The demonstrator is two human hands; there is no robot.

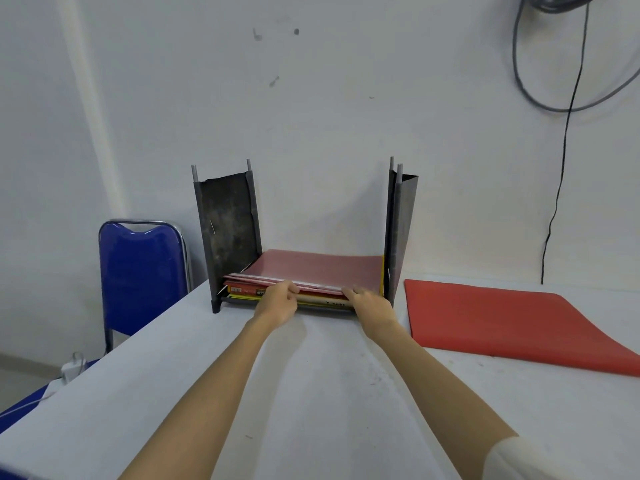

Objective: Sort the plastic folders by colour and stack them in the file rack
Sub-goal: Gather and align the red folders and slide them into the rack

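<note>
A dark file rack (228, 220) with two upright side walls stands at the back of the white table (311, 393), against the wall. Inside it lies a stack of folders: red folders (318, 270) on top, yellow ones (242, 296) beneath. My left hand (278, 301) pinches the front edge of the top red folders at the left. My right hand (369, 301) rests on the same front edge at the right, fingers curled onto it. A separate red folder (502, 320) lies flat on the table to the right of the rack.
A blue chair (140, 275) stands left of the table beside the rack. A white charger and cable (71, 370) sit low on the left. Black cables (568, 109) hang down the wall at the right.
</note>
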